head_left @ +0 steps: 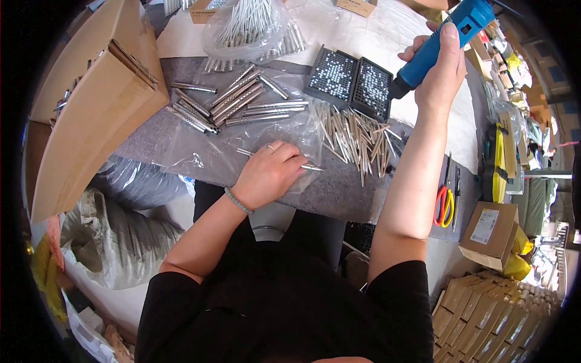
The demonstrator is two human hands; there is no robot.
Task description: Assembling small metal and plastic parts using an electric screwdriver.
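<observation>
My left hand (269,172), with a beaded bracelet at the wrist, pinches a thin metal rod (312,167) above a clear plastic bag (209,154) near the table's front edge. My right hand (440,69) is wrapped round a blue power screwdriver (425,62). Its dark nose points down and left, close to the right side of a black two-part tray (327,96) full of small silvery pieces (334,71); whether it touches them I cannot tell. Slender metal rods (354,136) lie in a loose heap below the tray. Thicker silver tubes (239,104) rest on the bag, beyond my left hand.
A large open cardboard box (91,136) stands at the left, with metal parts inside. White sticks (251,21) in plastic stand at the back. Red-and-yellow-handled scissors (445,206) lie right of my right forearm. Beyond the right edge are a small carton (491,236) and stacked cartons (484,314).
</observation>
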